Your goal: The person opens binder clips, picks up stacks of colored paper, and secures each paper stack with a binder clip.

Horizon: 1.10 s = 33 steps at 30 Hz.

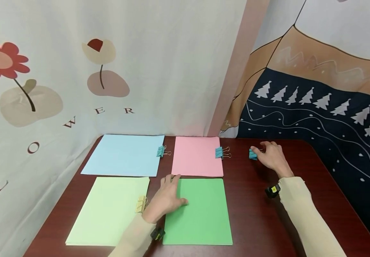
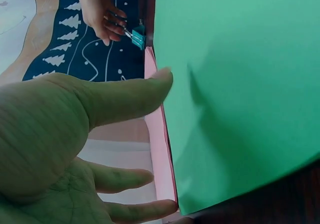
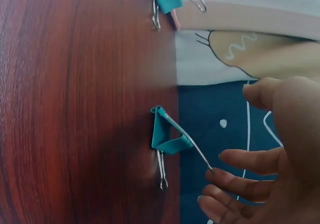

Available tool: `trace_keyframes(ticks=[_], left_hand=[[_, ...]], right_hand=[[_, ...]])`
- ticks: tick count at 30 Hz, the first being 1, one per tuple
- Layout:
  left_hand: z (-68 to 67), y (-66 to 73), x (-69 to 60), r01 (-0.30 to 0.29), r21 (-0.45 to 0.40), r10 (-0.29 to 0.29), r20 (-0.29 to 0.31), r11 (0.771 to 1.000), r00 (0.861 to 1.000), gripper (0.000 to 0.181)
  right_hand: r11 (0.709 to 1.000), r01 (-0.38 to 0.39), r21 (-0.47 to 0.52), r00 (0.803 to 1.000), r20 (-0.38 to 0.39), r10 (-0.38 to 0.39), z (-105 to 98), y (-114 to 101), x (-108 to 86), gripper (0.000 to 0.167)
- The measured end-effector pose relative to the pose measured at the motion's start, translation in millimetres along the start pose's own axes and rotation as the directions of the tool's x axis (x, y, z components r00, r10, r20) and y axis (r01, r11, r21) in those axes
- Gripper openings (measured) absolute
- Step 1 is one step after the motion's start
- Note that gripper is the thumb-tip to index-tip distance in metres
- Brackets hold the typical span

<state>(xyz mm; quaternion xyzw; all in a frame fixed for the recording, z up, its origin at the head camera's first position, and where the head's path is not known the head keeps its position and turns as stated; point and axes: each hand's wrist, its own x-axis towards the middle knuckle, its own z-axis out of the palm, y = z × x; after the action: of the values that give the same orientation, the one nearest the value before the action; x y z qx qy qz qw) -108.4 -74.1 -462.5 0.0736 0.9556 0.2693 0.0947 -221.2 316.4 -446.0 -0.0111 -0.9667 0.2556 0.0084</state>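
My left hand lies over the left edge of a green paper stack, fingers and thumb spread. In the left wrist view the thumb hovers above the green sheet and two fingers extend beside its corner; contact is unclear. At the table's back right, my right hand reaches to a loose teal binder clip. The right wrist view shows this clip on the table with one wire handle raised. A fingertip of the right hand appears to touch that handle's end, while the thumb stays apart from it.
Pink paper and blue paper lie at the back, each with a teal binder clip on its right edge. Light green paper carries a yellow binder clip. Printed curtains rise behind the brown table.
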Motion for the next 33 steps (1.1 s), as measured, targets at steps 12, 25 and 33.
trace_keyframes(ticks=[12,25,33], left_hand=[[0.1,-3.9,5.8,-0.023,0.094,0.025,-0.016,0.995,1.0,0.083],[-0.6,-3.7,20.5,-0.054,0.274,0.066,-0.036,0.96,0.997,0.081],[-5.6,-4.6,28.9,-0.03,0.298,0.034,-0.01,0.954,0.999,0.074]], right_hand=[[0.984,-0.155,-0.086,0.984,0.071,0.162,6,24,8.6,0.063],[0.952,-0.261,-0.161,0.945,0.157,0.286,8,25,13.0,0.074],[0.977,-0.198,-0.079,0.966,0.152,0.208,8,27,13.4,0.058]])
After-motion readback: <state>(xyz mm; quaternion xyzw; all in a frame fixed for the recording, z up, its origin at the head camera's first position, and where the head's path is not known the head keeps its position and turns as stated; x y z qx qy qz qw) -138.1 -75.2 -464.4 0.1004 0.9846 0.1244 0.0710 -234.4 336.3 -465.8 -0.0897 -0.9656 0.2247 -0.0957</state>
